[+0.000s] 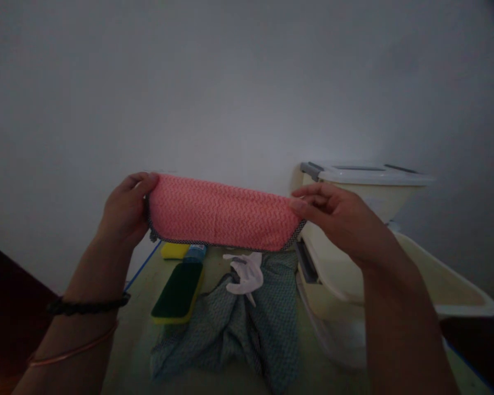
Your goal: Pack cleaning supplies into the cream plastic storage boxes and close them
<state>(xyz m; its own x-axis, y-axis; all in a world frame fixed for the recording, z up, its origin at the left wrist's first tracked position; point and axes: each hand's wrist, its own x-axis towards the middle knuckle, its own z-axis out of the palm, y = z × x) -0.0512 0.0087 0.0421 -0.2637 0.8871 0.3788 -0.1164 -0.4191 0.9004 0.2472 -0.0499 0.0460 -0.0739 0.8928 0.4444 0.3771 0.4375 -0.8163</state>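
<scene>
A pink cleaning cloth [222, 214] with a black-and-white checked edge is stretched in the air between both hands. My left hand [127, 206] pinches its upper left corner. At the upper right corner, my right hand [337, 216] pinches it between thumb and fingers. The cloth appears folded over along its top. Below it on the table lie a crumpled grey-green cloth [226, 323], a white hook-like piece [247, 274] resting on that cloth, and a green-and-yellow sponge [179, 293].
A yellow sponge [175, 251] and a small blue item [195, 253] sit behind the green sponge. At the right stand cream plastic bins, the upper one with a white lid [374, 174]. A pale wall [230, 82] rises behind the table [135, 334].
</scene>
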